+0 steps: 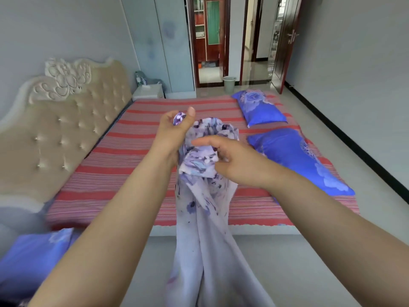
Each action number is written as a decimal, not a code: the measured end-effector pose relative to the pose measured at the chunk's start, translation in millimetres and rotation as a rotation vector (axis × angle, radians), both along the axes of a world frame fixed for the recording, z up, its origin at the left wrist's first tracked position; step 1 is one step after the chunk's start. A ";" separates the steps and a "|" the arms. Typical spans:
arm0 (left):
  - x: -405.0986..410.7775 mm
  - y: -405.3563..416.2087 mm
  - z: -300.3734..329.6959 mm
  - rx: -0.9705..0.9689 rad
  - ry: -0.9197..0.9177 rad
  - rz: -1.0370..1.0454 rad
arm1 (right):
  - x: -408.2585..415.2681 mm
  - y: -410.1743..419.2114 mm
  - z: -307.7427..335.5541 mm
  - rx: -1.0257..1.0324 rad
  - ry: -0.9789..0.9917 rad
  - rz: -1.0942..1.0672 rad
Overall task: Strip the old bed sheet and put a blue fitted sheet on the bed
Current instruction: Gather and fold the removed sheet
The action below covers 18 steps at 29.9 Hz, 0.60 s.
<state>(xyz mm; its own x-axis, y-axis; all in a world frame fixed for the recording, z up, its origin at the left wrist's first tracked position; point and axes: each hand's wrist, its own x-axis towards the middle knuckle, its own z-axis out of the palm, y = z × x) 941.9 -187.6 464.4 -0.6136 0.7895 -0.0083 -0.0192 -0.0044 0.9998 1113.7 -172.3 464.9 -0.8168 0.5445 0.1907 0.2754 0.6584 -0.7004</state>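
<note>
A pale lilac sheet with a blue flower print (205, 218) hangs bunched in front of me, falling from my hands down past the bed's near edge. My left hand (174, 129) grips the top of the bunch, with a corner of cloth poking out above the fingers. My right hand (228, 160) holds the gathered cloth just below and to the right, its index finger stretched out to the left. Behind lies the bed (124, 165), covered by a red and pink striped sheet.
Two blue flowered pillows (261, 109) (296, 156) lie on the bed's right side. A third blue pillow (33, 255) sits at lower left. A beige tufted headboard (66, 129) stands left. A white nightstand (148, 91), a bin (229, 84) and an open doorway are at the far end.
</note>
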 end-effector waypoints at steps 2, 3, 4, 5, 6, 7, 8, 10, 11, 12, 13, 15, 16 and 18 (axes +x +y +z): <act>1.3 -7.5 0.9 -0.045 -0.148 -0.116 | -3.6 6.5 -4.8 0.111 -0.077 -0.024; 2.0 -11.2 0.2 -0.053 -0.242 -0.200 | -5.6 8.3 -6.5 0.158 -0.068 -0.040; 3.5 -15.1 -0.7 -0.053 -0.317 -0.285 | -7.1 10.0 -8.3 0.202 -0.052 -0.072; 5.8 -18.9 -2.7 -0.047 -0.357 -0.346 | -7.6 11.0 -8.9 0.250 -0.034 -0.120; 8.6 -22.2 -6.0 -0.034 -0.371 -0.366 | -8.2 13.2 -11.6 0.299 -0.020 -0.181; 11.8 -24.5 -9.5 -0.023 -0.350 -0.353 | -7.6 14.6 -14.2 0.355 0.008 -0.230; 15.3 -26.0 -12.2 -0.012 -0.312 -0.328 | -6.8 17.3 -18.5 0.404 0.044 -0.254; 22.7 -27.0 -17.7 0.000 -0.193 -0.266 | -5.4 21.3 -25.5 0.486 0.129 -0.260; 26.4 -27.2 -20.4 0.011 -0.142 -0.242 | -4.4 22.9 -28.7 0.520 0.166 -0.253; 30.0 -27.3 -21.8 0.020 -0.111 -0.218 | -3.4 23.4 -30.7 0.542 0.194 -0.249; 33.3 -27.2 -22.5 0.023 -0.096 -0.201 | -2.6 24.3 -32.6 0.552 0.207 -0.249; 40.2 -26.8 -23.7 -0.009 -0.071 -0.170 | -1.5 26.5 -35.9 0.569 0.192 -0.266; 43.8 -26.2 -25.6 -0.036 -0.049 -0.154 | -1.2 28.0 -38.3 0.582 0.178 -0.282; 52.0 -24.4 -28.7 -0.069 -0.040 -0.128 | 0.3 30.0 -42.4 0.575 0.199 -0.309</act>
<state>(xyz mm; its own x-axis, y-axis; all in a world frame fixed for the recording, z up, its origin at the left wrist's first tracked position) 994.0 -212.0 435.7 -0.5065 0.8578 -0.0875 -0.0551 0.0691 0.9961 1114.0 -142.2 422.5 -0.5594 0.5142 0.6502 0.4125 0.8530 -0.3197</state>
